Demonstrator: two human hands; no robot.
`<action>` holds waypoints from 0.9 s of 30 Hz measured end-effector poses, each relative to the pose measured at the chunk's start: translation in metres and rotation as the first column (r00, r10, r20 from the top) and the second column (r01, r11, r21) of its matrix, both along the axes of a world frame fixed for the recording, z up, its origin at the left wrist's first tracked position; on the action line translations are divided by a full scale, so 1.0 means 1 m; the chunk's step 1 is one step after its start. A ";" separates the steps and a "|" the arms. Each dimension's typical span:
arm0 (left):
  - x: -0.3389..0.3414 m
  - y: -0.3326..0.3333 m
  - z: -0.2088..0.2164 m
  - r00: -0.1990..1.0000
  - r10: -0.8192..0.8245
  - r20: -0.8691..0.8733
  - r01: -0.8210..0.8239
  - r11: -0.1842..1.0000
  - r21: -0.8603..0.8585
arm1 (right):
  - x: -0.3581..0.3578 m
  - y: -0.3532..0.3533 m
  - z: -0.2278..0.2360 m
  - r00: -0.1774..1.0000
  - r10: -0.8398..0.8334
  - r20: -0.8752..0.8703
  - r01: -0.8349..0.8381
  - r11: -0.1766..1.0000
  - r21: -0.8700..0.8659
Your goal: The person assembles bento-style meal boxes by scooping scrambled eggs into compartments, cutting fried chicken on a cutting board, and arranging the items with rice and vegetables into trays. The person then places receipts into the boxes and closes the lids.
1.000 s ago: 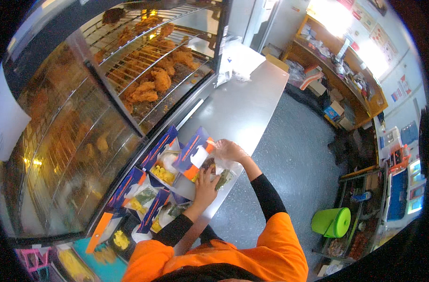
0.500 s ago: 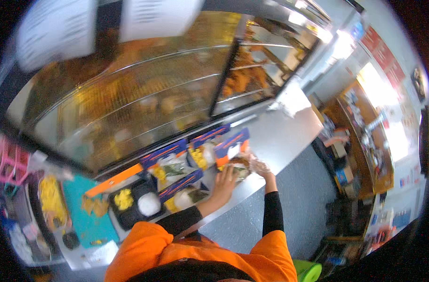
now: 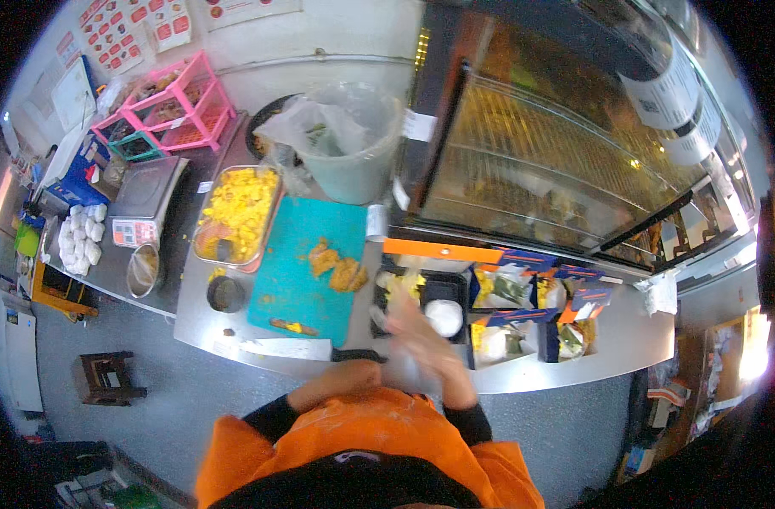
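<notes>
Head view, biggest first. From my remote seat I count one glass-fronted cabinet (image 3: 532,161) above one steel counter (image 3: 634,335). One translucent bucket (image 3: 353,170) with a plastic bag at its top stands behind one teal cutting board (image 3: 281,250). Left of the board, one metal tray (image 3: 228,265) full of yellow food. Right of it, one black tray (image 3: 449,281) at the counter's front, two portions in it.

I get two hands. Right hand (image 3: 421,332): reaching over the black tray's left part, fingers forward at the yellow portion; motion blur, so I can't tell whether it grips or touches anything. Left hand (image 3: 358,378): held before the apron area, just beside the knife handle (grip hidden from me, can't tell if closed).

Four purple-and-orange boxes (image 3: 513,316), two by two, sit right of the black tray, yellow food visible in them. One knife (image 3: 287,348) lies along the board's front edge, blade left. On the board, some browned fried pieces (image 3: 348,274) (touching, exact count unclear). Smallest: one white mound (image 3: 443,318) and one yellow portion (image 3: 415,287), both inside the black tray.
</notes>
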State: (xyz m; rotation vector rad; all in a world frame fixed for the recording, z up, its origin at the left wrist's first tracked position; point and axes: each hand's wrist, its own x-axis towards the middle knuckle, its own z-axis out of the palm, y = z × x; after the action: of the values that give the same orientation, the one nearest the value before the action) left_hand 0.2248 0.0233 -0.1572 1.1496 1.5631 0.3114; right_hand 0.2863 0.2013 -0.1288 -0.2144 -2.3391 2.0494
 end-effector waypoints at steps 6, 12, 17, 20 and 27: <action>-0.052 -0.164 -0.023 0.675 0.656 -0.338 -0.581 0.755 0.305 | -0.203 -0.103 -0.091 0.779 -0.553 0.295 0.116 0.589 0.800; -0.057 -0.224 -0.020 0.515 0.827 -0.227 -0.792 0.560 0.242 | -0.251 -0.114 -0.087 0.691 -0.582 0.429 -0.010 0.586 0.810; -0.066 -0.228 -0.021 0.545 0.815 -0.197 -0.766 0.579 0.279 | -0.243 -0.116 -0.144 0.608 -0.757 0.239 0.219 0.450 0.866; -0.079 -0.215 -0.017 0.594 0.763 -0.255 -0.705 0.647 0.291 | -0.234 -0.102 -0.165 0.645 -0.693 0.321 -0.055 0.376 0.925; -0.085 -0.104 0.022 0.846 0.486 -0.218 -0.352 0.818 0.455 | -0.155 -0.035 -0.050 0.896 -0.279 0.345 0.231 0.957 0.174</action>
State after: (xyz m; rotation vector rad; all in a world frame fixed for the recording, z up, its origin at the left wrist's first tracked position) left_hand 0.1396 -0.0808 -0.1356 1.1874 2.1266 0.8085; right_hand 0.1308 0.1663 -0.1784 -0.9229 -2.4604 1.8542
